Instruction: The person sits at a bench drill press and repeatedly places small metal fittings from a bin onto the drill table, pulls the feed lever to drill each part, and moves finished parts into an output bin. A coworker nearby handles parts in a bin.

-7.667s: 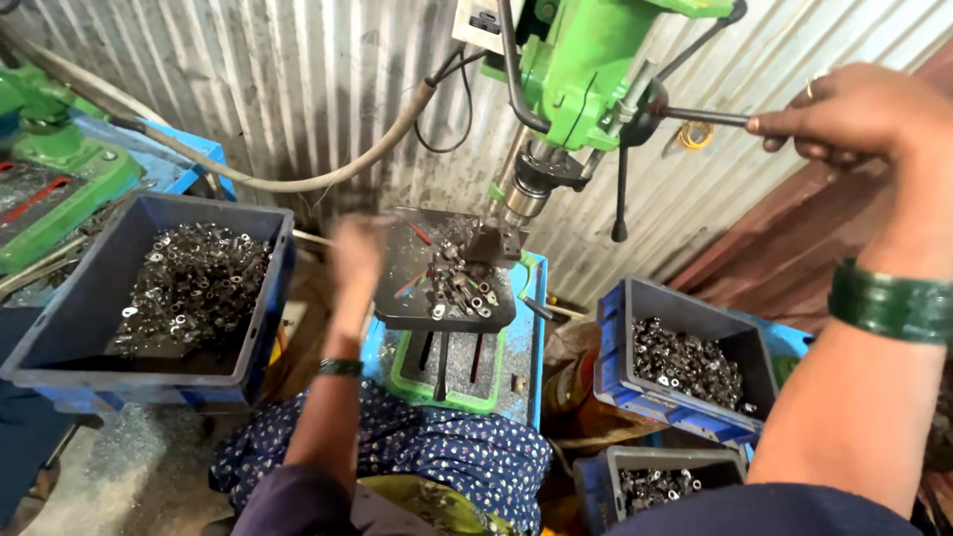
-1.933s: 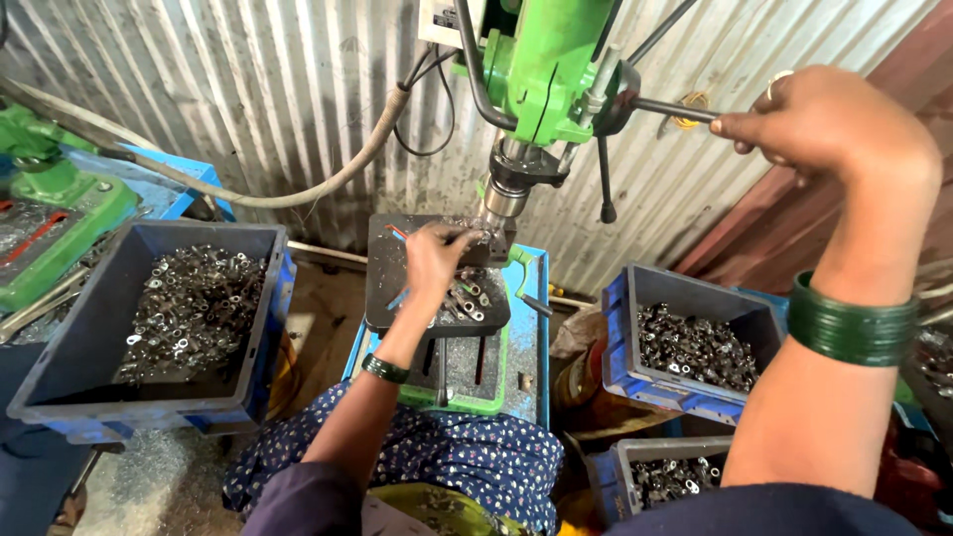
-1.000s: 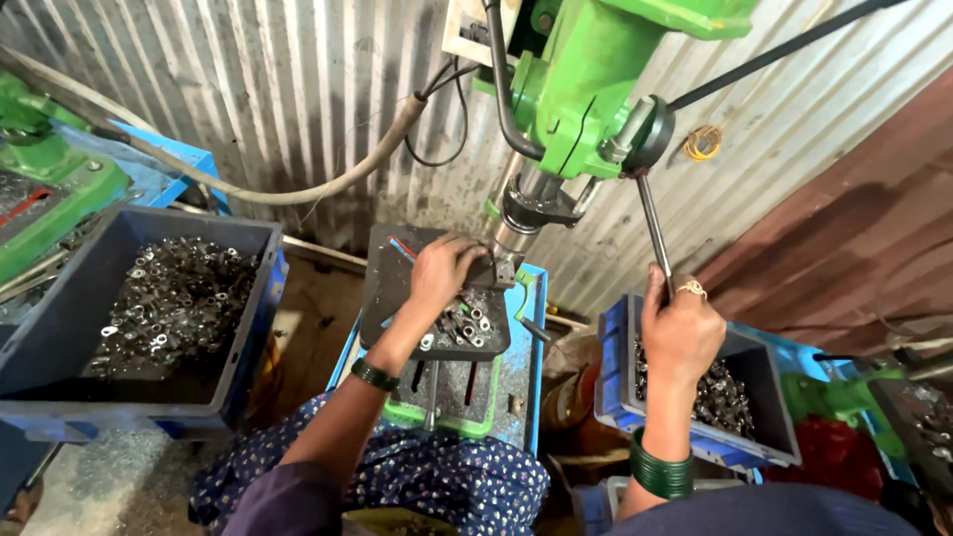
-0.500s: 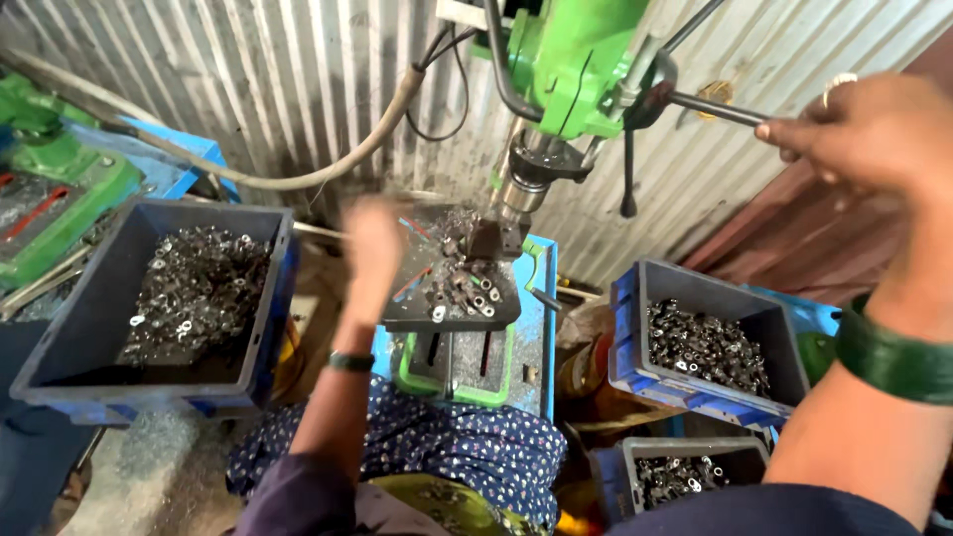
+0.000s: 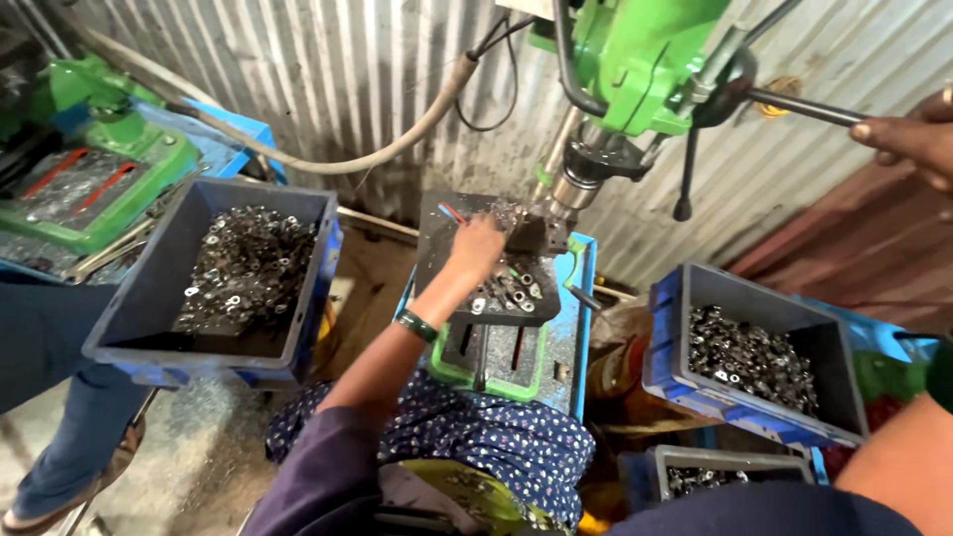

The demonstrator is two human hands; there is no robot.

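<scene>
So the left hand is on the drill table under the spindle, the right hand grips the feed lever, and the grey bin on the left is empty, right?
Not quite. In the head view the grey bin on the left holds a heap of small metal parts. The rest stands: the left hand rests on the drill table under the spindle, and the right hand grips the feed lever.

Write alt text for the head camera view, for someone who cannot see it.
A person's left hand rests on the dark work plate under a green drill press, while the right hand grips its feed lever. Blue bins of small metal parts stand on both sides.
</scene>
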